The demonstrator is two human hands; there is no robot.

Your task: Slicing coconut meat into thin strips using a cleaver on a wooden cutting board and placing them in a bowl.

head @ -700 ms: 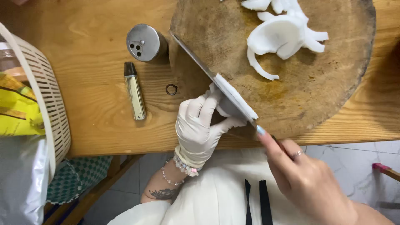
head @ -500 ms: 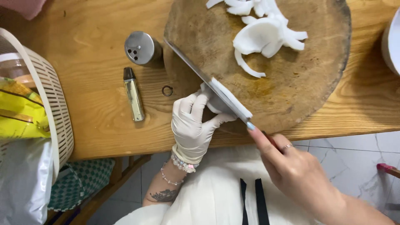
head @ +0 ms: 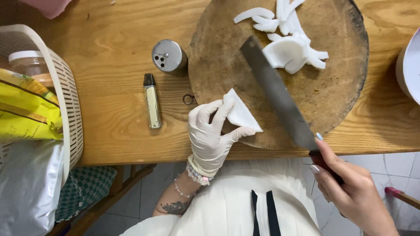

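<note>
We see a white wedge of coconut flesh (head: 239,114) lying at the near-left edge of the round wooden chopping board (head: 332,94). The gloved left hand (head: 212,135) pinches it, the fingers (head: 218,117) clenched on its left side and the thumb pressed under its near corner. Just right of the wedge, the long cleaver blade (head: 278,94) lies slanted across the board, its tip pointing toward the far side and not touching the wedge. The bare right hand (head: 352,192) grips the dark cleaver handle off the board's near-right rim, fingers wrapped tight around it. On the far part of the board sits a pile of white coconut slices (head: 288,46), touching the blade's far end. Left of the board, on the table (head: 109,78), we find a small metal ring (head: 188,99) just beside the rim, a metal shaker (head: 168,56) near it, and a slim gold-coloured stick-shaped gadget (head: 152,106). Well to the left stands a white plastic basket (head: 65,87) holding yellow packets (head: 26,109). A white bowl's edge (head: 409,65) shows to the right of the board.
</note>
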